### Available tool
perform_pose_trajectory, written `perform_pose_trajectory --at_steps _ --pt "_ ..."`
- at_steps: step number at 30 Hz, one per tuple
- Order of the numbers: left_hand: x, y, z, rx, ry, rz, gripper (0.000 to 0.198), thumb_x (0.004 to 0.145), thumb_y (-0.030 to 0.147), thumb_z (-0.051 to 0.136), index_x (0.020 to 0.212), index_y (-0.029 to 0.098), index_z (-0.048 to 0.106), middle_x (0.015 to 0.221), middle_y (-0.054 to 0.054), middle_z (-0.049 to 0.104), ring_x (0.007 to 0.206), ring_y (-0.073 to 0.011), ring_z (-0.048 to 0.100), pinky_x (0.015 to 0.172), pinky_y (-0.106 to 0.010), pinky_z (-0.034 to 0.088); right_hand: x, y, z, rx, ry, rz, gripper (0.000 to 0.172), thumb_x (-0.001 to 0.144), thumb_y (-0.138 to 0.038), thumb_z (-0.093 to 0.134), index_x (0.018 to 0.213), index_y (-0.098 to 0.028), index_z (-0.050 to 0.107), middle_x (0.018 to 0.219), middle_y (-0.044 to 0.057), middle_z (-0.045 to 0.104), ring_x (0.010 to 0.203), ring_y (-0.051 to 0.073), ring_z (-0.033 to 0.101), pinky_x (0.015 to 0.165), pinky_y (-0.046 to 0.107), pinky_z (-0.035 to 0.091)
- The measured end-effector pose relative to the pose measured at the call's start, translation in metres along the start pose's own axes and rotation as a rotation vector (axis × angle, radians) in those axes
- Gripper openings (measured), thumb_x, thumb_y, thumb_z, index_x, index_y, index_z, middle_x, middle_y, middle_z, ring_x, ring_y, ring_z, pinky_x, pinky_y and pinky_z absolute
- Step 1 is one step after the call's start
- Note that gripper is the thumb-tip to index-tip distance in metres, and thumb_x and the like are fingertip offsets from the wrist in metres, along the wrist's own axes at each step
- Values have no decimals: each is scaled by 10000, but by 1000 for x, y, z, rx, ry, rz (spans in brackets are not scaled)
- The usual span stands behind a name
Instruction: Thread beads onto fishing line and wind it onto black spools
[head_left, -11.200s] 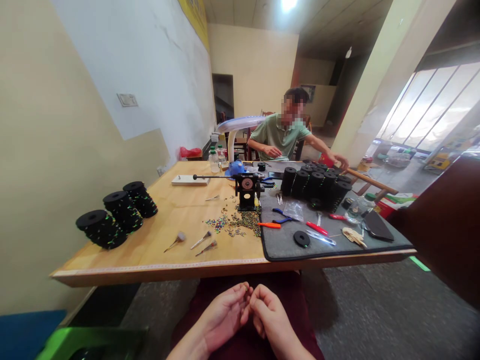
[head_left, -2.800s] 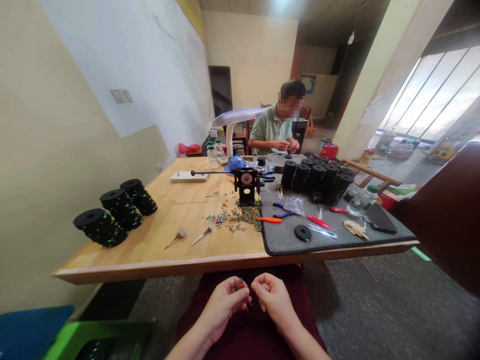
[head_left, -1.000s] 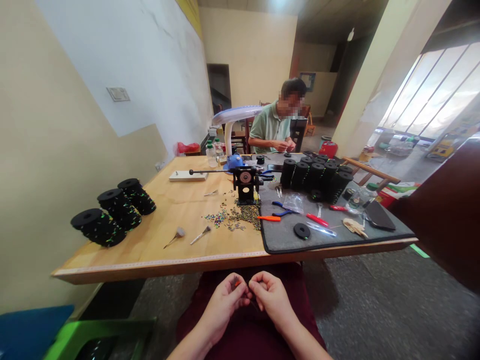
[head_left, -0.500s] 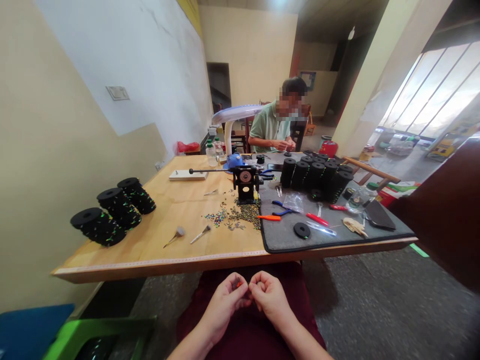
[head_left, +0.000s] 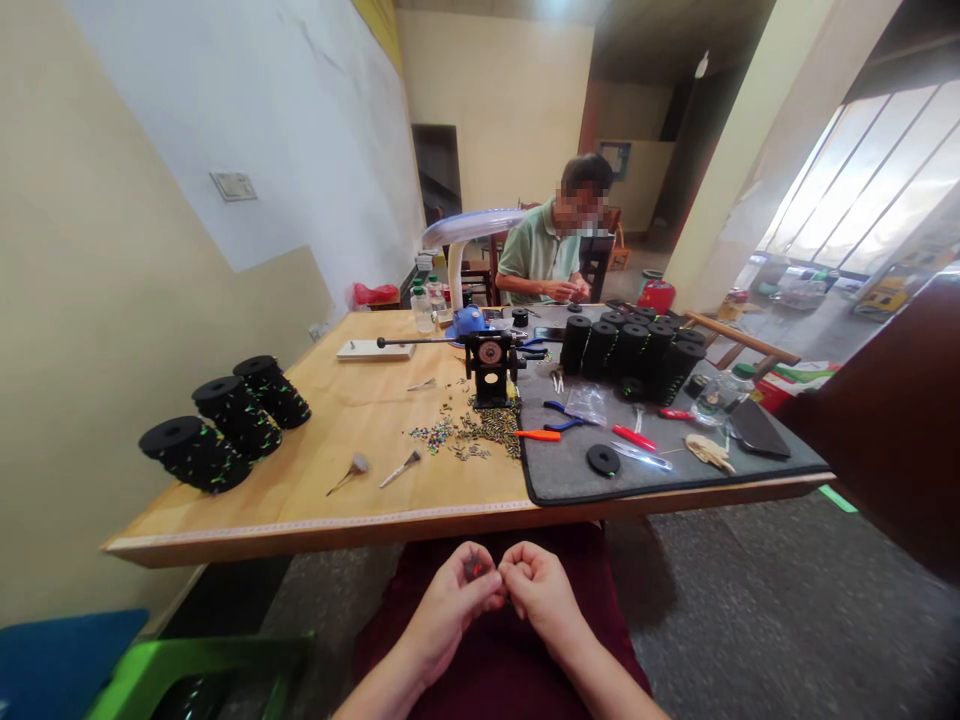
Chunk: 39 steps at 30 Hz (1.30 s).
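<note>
My left hand (head_left: 461,597) and my right hand (head_left: 538,592) meet over my lap, below the table's front edge. The fingers of the left are curled round a small dark thing with an orange-red spot (head_left: 475,568), mostly hidden, whose kind I cannot make out. Thumb and forefinger of my right hand are pinched together, touching the left fingertips; whatever they hold is too small to name. Dark red cloth (head_left: 517,660) lies beneath both hands.
On the wooden table (head_left: 300,490) stand a black winding machine (head_left: 491,368), small scattered pieces (head_left: 480,430), two brushes and black spool stacks (head_left: 238,415). A grey mat (head_left: 562,485) bears pliers (head_left: 564,416), tweezers (head_left: 643,457) and more spools (head_left: 630,350). A person (head_left: 551,250) sits opposite.
My left hand has turned slightly, so more of the dark thing with the orange-red spot shows. The right hand stays pinched in nearly the same place.
</note>
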<state>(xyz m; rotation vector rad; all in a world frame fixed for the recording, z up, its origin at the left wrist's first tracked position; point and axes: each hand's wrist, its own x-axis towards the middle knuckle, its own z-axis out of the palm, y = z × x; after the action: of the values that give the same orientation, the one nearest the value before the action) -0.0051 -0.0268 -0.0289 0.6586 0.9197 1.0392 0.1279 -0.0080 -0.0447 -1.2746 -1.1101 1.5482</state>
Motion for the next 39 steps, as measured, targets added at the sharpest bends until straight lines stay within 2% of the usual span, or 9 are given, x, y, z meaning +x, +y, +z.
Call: perform_pose_trajectory --at_steps 2,7,14,18,22,28,34,39 --pt "-1 1 1 45 6 -7 231 687 268 772 746 162 575 686 16 619 626 -100 586 614 -217 486 0 -1 -1 2 -3 2 281 649 -422 648 624 -185 499 339 -113 416 296 36 280 343 177 192" --pt "0 3 0 72 32 4 247 681 309 773 710 155 582 673 3 627 640 -114 594 648 -242 498 0 -3 -5 45 -18 -2 339 635 -471 679 644 -162 542 427 -60 532 327 36 320 366 184 208" --pt "8 -2 -9 137 84 92 251 692 337 751 730 160 576 658 16 599 628 -117 561 578 -218 453 -2 -6 -8 -9 2 12 383 628 -509 692 644 -136 609 385 -78 467 325 36 293 358 196 169" --pt "11 -2 -11 249 95 173 247 688 349 738 723 164 578 648 32 563 578 -110 516 555 -222 437 -5 -6 -4 6 -54 113 369 600 -490 721 629 -136 622 388 -84 469 305 25 264 339 204 137" --pt "11 4 -8 395 130 293 204 678 315 732 687 164 595 642 21 563 606 -131 516 572 -225 426 -7 -5 -1 97 -166 199 323 588 -430 747 592 -146 593 300 -119 375 274 21 218 336 218 77" --pt "7 4 -7 526 127 351 137 724 285 675 697 176 597 647 7 574 612 -154 522 582 -238 423 -8 -4 -2 184 -265 218 296 611 -398 745 603 -135 612 257 -127 351 252 20 195 339 225 54" --pt "5 6 -6 628 139 410 98 737 263 660 692 187 619 673 -15 601 668 -184 546 640 -254 426 -8 -6 -1 104 -209 220 292 567 -382 767 579 -136 611 302 -118 387 266 12 212 339 222 48" --pt "4 6 -7 666 134 438 79 757 252 641 709 193 625 689 -21 603 679 -191 551 648 -260 429 -6 -4 -3 135 -191 239 285 575 -373 768 576 -136 611 274 -117 370 258 21 230 334 222 60"
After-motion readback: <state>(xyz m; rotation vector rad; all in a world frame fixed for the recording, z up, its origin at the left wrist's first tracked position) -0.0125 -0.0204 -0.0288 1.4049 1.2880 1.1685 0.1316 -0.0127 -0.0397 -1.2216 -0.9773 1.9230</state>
